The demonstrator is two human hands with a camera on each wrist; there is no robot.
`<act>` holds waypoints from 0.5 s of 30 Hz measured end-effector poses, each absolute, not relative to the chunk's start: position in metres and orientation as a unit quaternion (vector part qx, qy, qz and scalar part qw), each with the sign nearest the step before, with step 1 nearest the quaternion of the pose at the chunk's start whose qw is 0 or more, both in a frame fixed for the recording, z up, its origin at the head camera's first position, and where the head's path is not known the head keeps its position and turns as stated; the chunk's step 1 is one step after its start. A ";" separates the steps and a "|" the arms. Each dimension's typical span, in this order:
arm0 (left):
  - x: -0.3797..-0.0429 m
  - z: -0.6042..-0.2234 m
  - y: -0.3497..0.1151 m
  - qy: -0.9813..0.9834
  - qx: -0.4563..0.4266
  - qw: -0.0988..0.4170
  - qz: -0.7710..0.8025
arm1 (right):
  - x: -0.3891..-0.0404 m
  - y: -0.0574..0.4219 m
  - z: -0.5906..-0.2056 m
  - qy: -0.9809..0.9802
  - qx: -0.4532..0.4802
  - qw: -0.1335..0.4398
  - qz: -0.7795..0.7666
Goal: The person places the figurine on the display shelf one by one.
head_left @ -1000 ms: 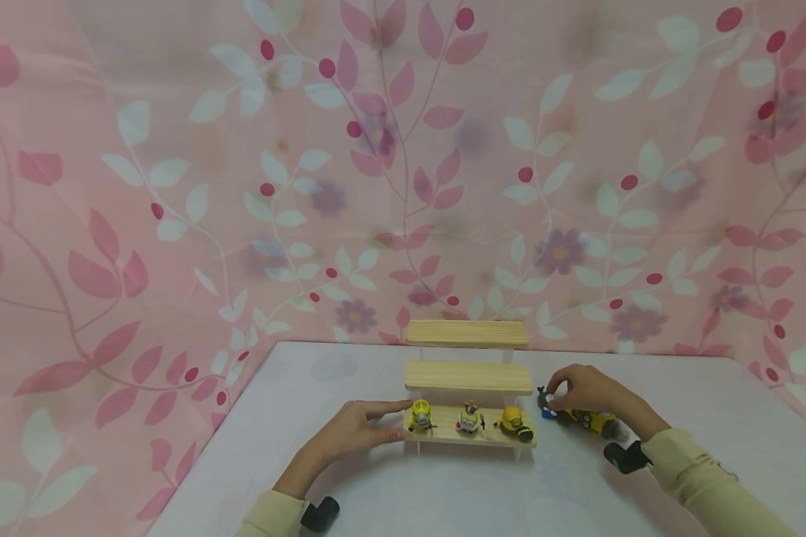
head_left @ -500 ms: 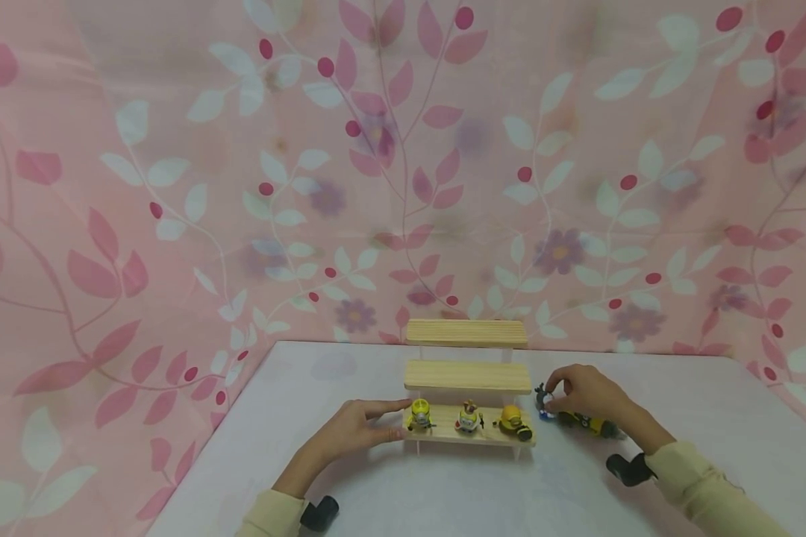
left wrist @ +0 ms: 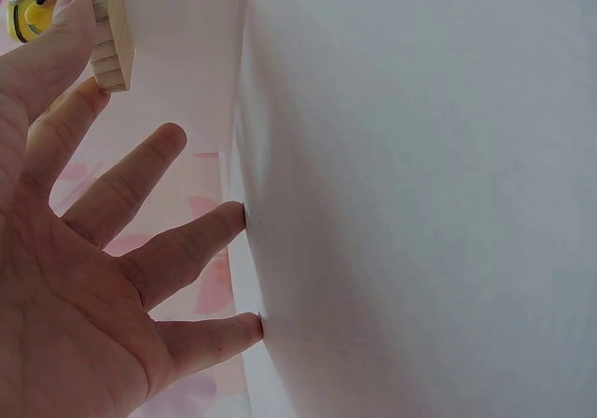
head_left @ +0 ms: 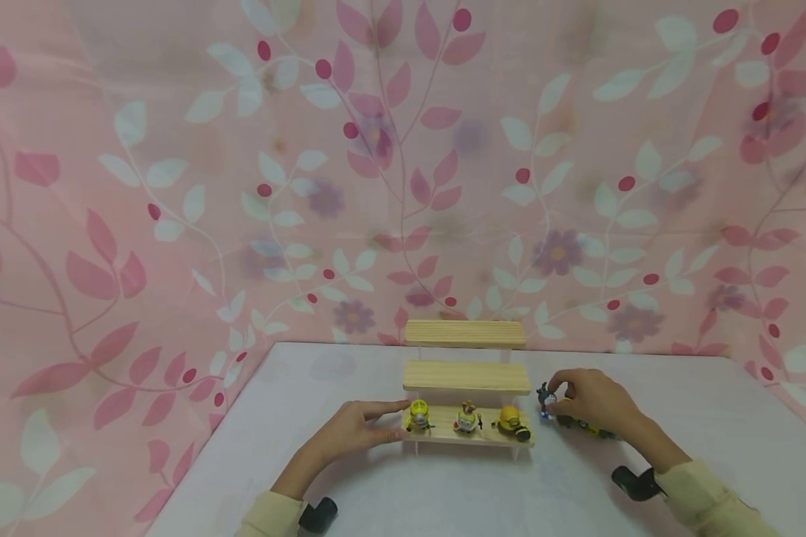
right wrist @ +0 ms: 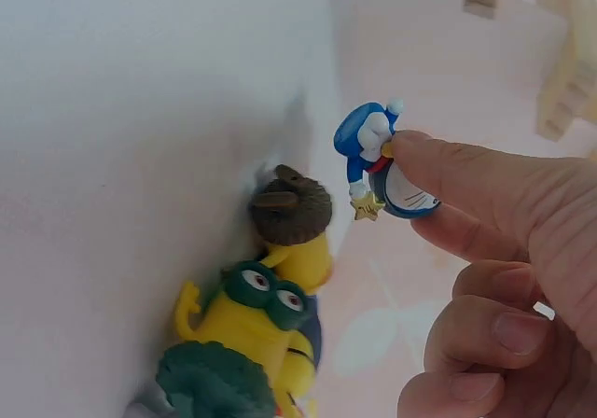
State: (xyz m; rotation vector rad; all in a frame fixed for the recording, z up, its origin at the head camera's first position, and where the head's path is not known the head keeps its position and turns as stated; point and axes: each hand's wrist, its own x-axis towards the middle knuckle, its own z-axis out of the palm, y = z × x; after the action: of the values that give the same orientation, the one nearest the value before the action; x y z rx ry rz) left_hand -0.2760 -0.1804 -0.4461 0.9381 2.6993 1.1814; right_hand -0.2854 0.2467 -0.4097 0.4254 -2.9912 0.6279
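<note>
My right hand (head_left: 594, 399) pinches a small blue-and-white cat figurine (right wrist: 350, 136) between thumb and forefinger, just right of the shelf. The figurine has a red collar and a yellow star. My left hand (head_left: 352, 432) touches the left end of the bottom board of a wooden tiered shelf (head_left: 466, 375) with thumb and forefinger. In the left wrist view its other fingers (left wrist: 201, 245) are straight and spread, two tips at the table. On that board stand three yellow figurines: a goggled one (head_left: 419, 415), a crowned one (head_left: 466, 418) and an orange-topped one (head_left: 513, 423).
Beside the right hand, more yellow figurines lie on the white table (head_left: 470, 500), one with green eyewear (right wrist: 252, 325) and one with a brown top (right wrist: 291, 215). The hand partly hides them in the head view. Behind the table hangs a pink floral cloth (head_left: 403, 164).
My right hand and wrist have shifted slightly right and toward me, covering more of the lying yellow figurines. The pinched figurine has turned a little. My left hand stays at the shelf's end.
</note>
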 end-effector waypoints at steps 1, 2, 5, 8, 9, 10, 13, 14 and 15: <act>-0.276 -0.446 -0.180 0.873 0.304 0.024 0.381 | -0.284 0.247 -0.408 -0.969 0.136 0.032 0.202; -0.276 -0.446 -0.180 0.874 0.304 0.023 0.379 | -0.282 0.246 -0.407 -0.970 0.134 0.037 0.200; -0.276 -0.447 -0.181 0.874 0.306 0.023 0.377 | -0.277 0.246 -0.402 -0.971 0.132 0.053 0.192; -0.277 -0.447 -0.181 0.873 0.307 0.023 0.378 | -0.270 0.245 -0.397 -0.972 0.126 0.072 0.187; -0.277 -0.448 -0.181 0.873 0.307 0.023 0.378 | -0.268 0.245 -0.395 -0.972 0.125 0.079 0.185; -0.277 -0.448 -0.181 0.873 0.307 0.023 0.379 | -0.266 0.245 -0.393 -0.971 0.123 0.084 0.186; -0.278 -0.449 -0.181 0.873 0.305 0.024 0.380 | -0.260 0.243 -0.387 -0.971 0.116 0.097 0.183; -0.278 -0.449 -0.181 0.874 0.304 0.024 0.379 | -0.259 0.243 -0.384 -0.972 0.115 0.100 0.181; -0.278 -0.449 -0.181 0.874 0.304 0.024 0.379 | -0.257 0.242 -0.382 -0.972 0.113 0.104 0.179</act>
State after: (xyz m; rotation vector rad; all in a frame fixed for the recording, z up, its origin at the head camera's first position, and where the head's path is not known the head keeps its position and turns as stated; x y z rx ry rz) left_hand -0.2780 -0.1811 -0.4489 0.9415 2.7048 1.1717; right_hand -0.2570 0.2424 -0.3823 0.3333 -2.8663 0.5290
